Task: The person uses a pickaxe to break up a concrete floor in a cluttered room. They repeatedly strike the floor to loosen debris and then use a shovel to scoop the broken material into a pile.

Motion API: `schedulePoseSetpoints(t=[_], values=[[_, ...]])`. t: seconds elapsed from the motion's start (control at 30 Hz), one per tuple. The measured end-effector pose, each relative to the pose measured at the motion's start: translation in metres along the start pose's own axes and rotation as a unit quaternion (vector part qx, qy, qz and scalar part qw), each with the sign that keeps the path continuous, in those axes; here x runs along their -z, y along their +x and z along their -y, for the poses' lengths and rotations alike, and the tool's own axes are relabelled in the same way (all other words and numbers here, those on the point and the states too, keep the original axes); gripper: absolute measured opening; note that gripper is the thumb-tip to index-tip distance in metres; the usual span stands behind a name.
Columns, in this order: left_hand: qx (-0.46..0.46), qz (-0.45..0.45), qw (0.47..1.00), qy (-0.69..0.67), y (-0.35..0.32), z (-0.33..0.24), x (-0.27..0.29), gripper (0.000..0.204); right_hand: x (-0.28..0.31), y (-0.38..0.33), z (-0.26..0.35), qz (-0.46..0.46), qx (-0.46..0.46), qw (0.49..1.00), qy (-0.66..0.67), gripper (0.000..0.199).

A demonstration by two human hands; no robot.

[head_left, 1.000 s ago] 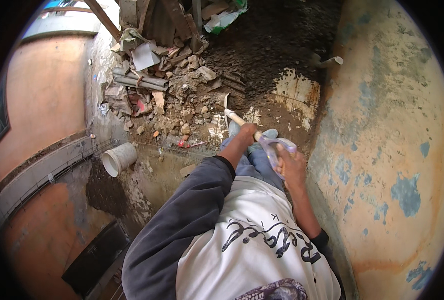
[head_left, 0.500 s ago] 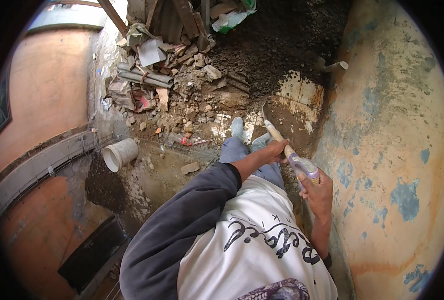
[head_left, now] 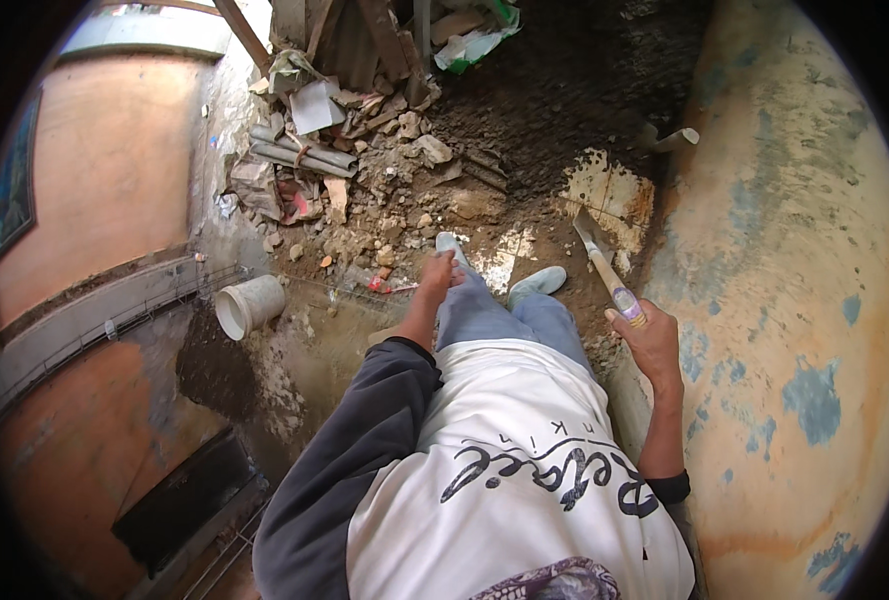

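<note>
My right hand point(head_left: 652, 338) is closed around the upper end of a shovel point(head_left: 601, 262), beside the wall on the right. Purple-and-clear plastic wraps the grip end of its pale wooden handle. The metal blade points away from me and is over the dirty tiles just beyond my feet. My left hand point(head_left: 440, 272) is off the shovel, in front of my left leg, with its fingers curled in and no object visible in them. Rubble and soil point(head_left: 384, 222) lie on the floor beyond that hand.
A white bucket point(head_left: 250, 306) lies tipped on its side at left. Grey pipes point(head_left: 304, 154), broken boards and wrappers top the rubble heap. A short pipe point(head_left: 676, 140) sticks out by the peeling right wall point(head_left: 764, 300). Dark soil point(head_left: 564, 90) covers the far floor.
My left hand has let go of the shovel handle and swung left. My right hand still holds the shovel, whose blade has shifted right. My right foot has moved outward.
</note>
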State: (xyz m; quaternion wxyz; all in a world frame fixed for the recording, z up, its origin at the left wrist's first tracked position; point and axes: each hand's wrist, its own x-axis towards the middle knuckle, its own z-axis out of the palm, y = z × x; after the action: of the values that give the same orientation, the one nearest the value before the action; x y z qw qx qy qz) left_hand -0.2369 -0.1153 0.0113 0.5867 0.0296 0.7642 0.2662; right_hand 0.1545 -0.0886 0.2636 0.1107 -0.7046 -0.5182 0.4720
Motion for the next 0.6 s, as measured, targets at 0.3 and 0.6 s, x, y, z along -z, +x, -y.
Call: schedulePoseSetpoints(t=[0.3,0.6], values=[[-0.013,-0.009,1.0,0.01,-0.023,0.011,0.063,0.033,0.012,0.026,0.006,-0.02,0.034,0.998,-0.039,0.042],[0.027,0.004,0.993,0.111,-0.004,0.004,0.093,0.023,0.048,0.054,0.027,-0.143,0.029,0.979,-0.145,0.05]])
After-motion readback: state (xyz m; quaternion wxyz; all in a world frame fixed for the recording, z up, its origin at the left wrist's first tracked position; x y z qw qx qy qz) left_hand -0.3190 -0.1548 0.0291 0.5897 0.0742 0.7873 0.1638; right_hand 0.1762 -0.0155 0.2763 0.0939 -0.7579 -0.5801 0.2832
